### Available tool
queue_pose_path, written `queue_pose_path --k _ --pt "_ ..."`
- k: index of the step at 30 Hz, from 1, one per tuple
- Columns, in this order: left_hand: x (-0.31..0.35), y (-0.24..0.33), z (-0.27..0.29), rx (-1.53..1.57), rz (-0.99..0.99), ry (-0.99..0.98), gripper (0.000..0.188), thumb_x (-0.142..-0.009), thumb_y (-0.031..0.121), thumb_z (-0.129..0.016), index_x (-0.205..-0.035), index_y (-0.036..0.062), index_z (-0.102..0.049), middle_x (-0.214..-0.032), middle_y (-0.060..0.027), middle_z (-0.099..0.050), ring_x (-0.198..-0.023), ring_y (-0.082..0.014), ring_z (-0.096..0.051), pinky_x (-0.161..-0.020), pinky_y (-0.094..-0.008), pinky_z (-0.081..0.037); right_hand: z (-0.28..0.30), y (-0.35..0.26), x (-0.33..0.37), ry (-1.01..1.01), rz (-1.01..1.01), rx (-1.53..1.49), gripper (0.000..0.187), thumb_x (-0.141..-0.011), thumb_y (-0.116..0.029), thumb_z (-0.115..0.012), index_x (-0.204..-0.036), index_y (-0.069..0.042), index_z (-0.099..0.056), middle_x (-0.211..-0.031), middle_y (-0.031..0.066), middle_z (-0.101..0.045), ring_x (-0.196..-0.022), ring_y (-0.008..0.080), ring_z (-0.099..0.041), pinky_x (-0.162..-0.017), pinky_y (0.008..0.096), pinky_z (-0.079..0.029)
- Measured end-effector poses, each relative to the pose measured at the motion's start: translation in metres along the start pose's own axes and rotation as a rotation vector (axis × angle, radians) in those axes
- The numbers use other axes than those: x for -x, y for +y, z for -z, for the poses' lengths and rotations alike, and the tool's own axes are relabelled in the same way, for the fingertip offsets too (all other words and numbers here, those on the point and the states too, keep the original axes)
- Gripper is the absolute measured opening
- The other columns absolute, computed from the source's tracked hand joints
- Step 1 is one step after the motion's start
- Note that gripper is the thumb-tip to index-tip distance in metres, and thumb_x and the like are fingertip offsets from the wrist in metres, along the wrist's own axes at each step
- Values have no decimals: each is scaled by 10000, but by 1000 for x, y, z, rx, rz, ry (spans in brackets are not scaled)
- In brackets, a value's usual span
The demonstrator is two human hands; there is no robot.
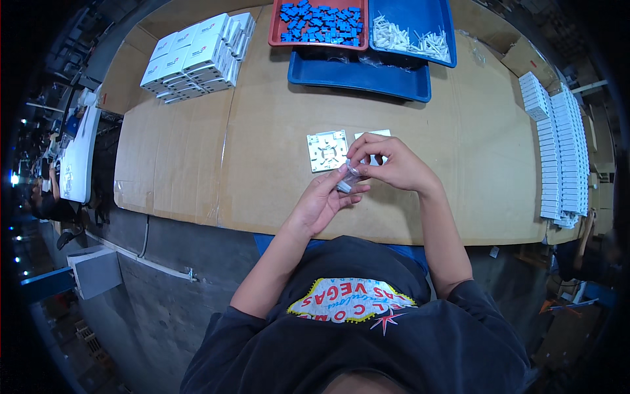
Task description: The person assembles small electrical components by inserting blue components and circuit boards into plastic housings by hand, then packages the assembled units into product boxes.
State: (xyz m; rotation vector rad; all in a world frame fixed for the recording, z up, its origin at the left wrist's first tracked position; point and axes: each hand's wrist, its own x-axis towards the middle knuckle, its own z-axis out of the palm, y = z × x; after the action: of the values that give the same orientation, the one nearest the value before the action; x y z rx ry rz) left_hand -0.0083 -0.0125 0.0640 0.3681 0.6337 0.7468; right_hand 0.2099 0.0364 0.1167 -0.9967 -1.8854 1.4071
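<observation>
While the cardboard-covered surface (275,171) leaves me open room on both sides, white boxes (197,56) bound it at far left and white block rows (558,151) at right. My left fingers (331,179) are closed around a small clear bag (350,177); my right fingers (373,172) pinch its top. It's beside a square white plate (328,151). A red tray (318,44) and blue trays (357,80) stand opposite me; the room beyond is dim.

We look steeply down from the wearer's head through one wide fisheye view, close above the shirt (367,348) at six o'clock and facing the trays (357,84) near twelve, with left hand (318,203) and right hand (397,165) near the middle.
</observation>
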Motion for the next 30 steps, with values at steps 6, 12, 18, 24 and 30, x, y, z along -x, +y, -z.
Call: queue_pose_path --k 6,12,18,24,30 --pt "-1 1 2 -28 -5 44 437 -1134 367 -472 -1378 18 -573 -1242 -117 -708 -1115 -258 -730 -867 -350 -607 5 -13 -1 -116 -65 87 129 -956 -112 -739 -991 11 -749 -1109 78 -710 -1009 201 -661 -886 328 -520" --pt "1 1 0 70 16 -14 440 -1138 355 -463 -1383 6 -574 -1244 -125 -706 -1078 -246 -741 -868 -347 -603 9 0 0 -128 -31 90 137 -946 -109 -736 -1016 8 -749 -1011 93 -713 -920 179 -667 -830 330 -524" --pt "-1 -3 3 -490 -112 78 389 -1129 275 -490 -1314 -21 -660 -1181 -132 -750 -1053 -221 -751 -893 -328 -569 14 3 5 -76 -85 32 119 -923 -112 -779 -965 -4 -754 -964 77 -739 -899 178 -672 -834 321 -520" --pt "-3 -5 1 -669 -299 29 358 -1136 242 -481 -1258 -31 -678 -1056 -123 -780 -983 -185 -747 -882 -317 -559 12 -6 4 -6 -176 205 211 -873 -189 -846 -858 -18 -723 -744 35 -702 -735 129 -625 -735 301 -492" --pt "2 -5 -2 -595 -284 63 259 -1124 205 -530 -1201 -15 -643 -1052 -105 -755 -949 -119 -709 -851 -252 -532 -11 8 9 219 -126 -175 236 -871 -75 -847 -1046 -18 -699 -920 9 -696 -847 84 -632 -788 247 -518"
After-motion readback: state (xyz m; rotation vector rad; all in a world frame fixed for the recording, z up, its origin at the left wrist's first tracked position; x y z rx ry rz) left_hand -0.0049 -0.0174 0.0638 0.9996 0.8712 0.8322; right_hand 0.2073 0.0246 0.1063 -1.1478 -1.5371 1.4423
